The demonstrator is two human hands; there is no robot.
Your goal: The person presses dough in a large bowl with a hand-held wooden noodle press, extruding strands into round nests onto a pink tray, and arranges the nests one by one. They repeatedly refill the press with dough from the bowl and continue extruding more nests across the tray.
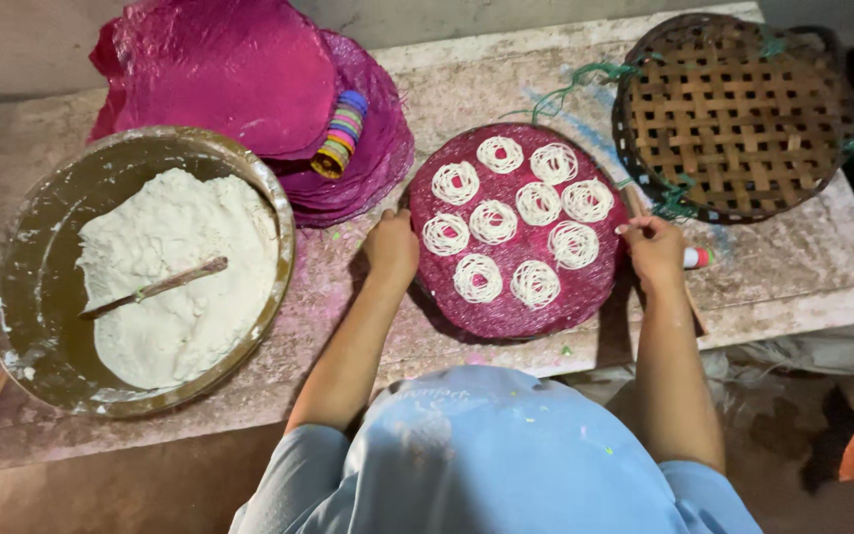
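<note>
A round pink woven mat [506, 307] lies on the worn table [803, 277], holding several white coils of thin noodle strands [493, 221]. My left hand [390, 247] grips the mat's left edge. My right hand [652, 249] grips its right edge, close to a wooden stick [689, 302] and a small white tube with a red cap [698, 258].
A large metal bowl [22, 287] of white dough [180, 277] with a wooden-handled spoon [165, 287] sits at left. A stack of pink mats [249, 69] with a striped roll [340, 133] lies behind. A woven bamboo basket [733, 114] stands at back right.
</note>
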